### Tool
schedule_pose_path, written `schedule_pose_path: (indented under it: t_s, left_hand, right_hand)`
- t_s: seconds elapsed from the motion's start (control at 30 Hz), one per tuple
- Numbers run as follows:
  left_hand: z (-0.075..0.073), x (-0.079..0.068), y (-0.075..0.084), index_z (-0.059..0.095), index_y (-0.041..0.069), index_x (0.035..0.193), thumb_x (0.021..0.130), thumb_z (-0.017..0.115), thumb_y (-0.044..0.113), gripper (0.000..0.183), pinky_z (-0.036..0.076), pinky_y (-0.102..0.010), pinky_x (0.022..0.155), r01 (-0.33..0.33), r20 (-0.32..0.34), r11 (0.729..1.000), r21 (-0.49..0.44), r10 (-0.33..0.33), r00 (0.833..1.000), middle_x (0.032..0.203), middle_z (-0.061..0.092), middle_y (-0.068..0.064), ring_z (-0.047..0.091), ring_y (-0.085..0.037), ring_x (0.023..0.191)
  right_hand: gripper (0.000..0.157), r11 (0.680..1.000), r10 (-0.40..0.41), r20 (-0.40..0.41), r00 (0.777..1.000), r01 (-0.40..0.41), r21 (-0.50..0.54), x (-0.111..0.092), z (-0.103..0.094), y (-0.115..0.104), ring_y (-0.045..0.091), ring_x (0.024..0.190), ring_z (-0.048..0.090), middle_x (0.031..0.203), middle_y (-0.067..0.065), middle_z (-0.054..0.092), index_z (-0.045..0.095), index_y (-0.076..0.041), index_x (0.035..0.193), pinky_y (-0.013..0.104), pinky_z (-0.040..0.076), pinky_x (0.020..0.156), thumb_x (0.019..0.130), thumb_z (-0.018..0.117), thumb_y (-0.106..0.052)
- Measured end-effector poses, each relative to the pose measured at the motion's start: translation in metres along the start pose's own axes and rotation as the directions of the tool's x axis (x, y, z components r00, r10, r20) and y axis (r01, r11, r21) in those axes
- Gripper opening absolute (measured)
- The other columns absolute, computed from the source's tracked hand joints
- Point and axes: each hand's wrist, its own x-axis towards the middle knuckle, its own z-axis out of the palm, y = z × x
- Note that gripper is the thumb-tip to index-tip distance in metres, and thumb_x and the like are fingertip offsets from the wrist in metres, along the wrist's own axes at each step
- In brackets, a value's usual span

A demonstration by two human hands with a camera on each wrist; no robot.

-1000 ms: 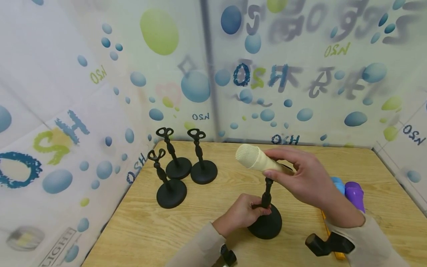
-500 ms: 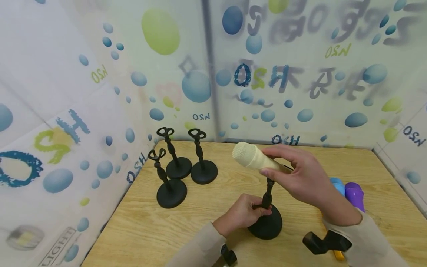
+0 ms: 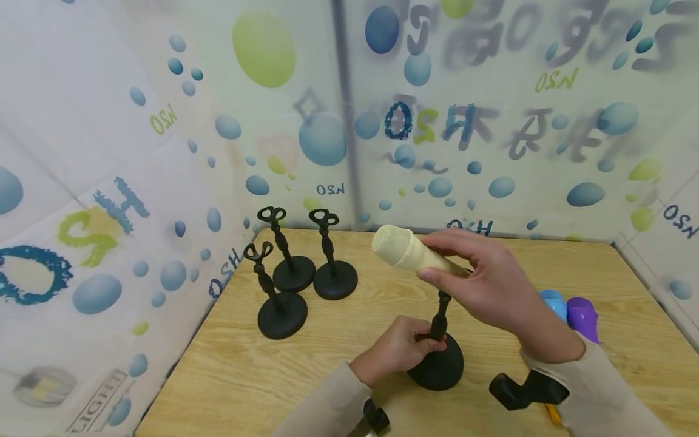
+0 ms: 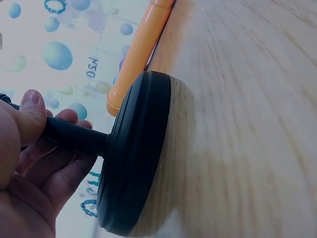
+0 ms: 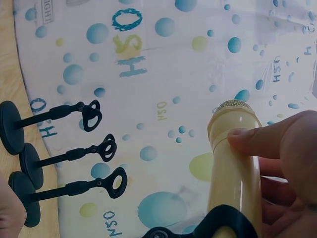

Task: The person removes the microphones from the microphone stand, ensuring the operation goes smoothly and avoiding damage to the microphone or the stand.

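Note:
A cream microphone (image 3: 412,252) slants over a black desktop microphone stand (image 3: 437,367), its mesh head toward the upper left. My right hand (image 3: 483,276) grips the microphone body, thumb along its side. At the lower edge of the right wrist view, the stand's black ring clip (image 5: 230,218) overlaps the microphone's lower part. My left hand (image 3: 401,345) pinches the stand's pole above the round base; in the left wrist view the thumb and fingers are around the pole (image 4: 74,135). The base stands on the wooden table (image 4: 237,148). Most of the clip is hidden in the head view.
Three more black stands, a front one (image 3: 282,315), a rear one (image 3: 293,273) and a right one (image 3: 335,279), stand at the back left. A blue microphone (image 3: 554,303), a purple one (image 3: 583,318) and an orange one (image 4: 141,54) lie on the right. A printed curtain (image 3: 464,121) borders the table.
My right hand and the cream microphone have shifted a little up and to the left. The left hand and the stand base stay almost in place.

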Motion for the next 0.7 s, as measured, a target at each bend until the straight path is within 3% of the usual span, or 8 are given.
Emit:
schedule_pose_path:
  t_s: [0.4,0.7]
  left_hand:
    - [0.000,0.001,-0.003,0.082,0.002,0.094,0.097,0.080,0.006,0.006,0.057,-0.012,0.083,-0.042,0.004,0.999,0.033,0.042,0.999,0.099,0.085,-0.007,0.071,0.007,0.091]
    - [-0.002,0.001,-0.005,0.082,0.003,0.096,0.098,0.079,0.009,0.007,0.057,-0.011,0.082,-0.118,0.015,0.990,0.081,0.117,0.993,0.097,0.085,-0.006,0.068,0.011,0.088]
  right_hand:
    - [0.038,1.000,-0.001,0.013,1.000,0.000,0.022,0.011,0.003,-0.006,0.014,0.106,0.074,0.127,0.000,0.078,0.079,-0.015,0.128,0.024,0.062,0.086,0.092,0.086,-0.005]
    - [0.036,0.998,-0.037,0.011,0.999,0.036,0.043,0.018,0.005,-0.009,0.015,0.108,0.074,0.125,0.000,0.079,0.079,-0.013,0.127,0.024,0.062,0.085,0.092,0.085,-0.005]
